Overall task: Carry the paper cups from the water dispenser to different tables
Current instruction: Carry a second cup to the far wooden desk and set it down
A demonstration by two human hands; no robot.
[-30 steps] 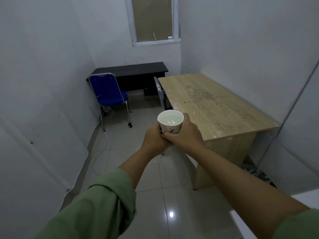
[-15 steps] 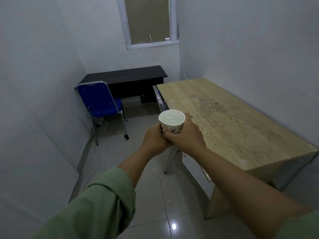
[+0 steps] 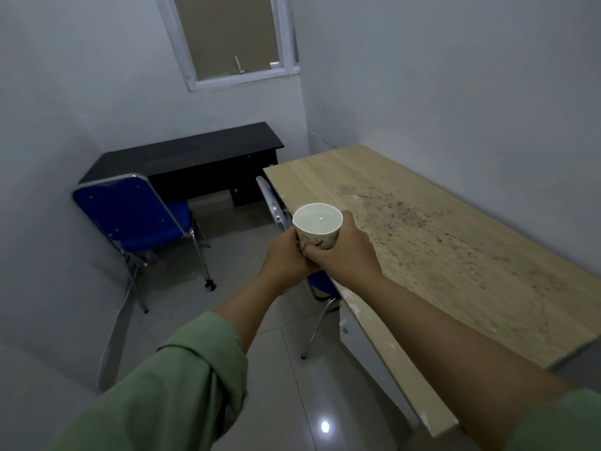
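We hold water-filled paper cup (image 3: 318, 226) upright, left hand (image 3: 286, 258) and right hand (image 3: 344, 255) both wrapped round it, beside wooden table (image 3: 455, 255) edge. Cup print unreadable.

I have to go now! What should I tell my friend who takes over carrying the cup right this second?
Left hand and right hand: both wrapped around one paper cup, upright, with water in it.
Where: cup is in the air by the near edge of the wooden table. A black desk stands by the far wall.
Done: cup brought into the room.
Left: set it down on a table; neither has a cup yet.
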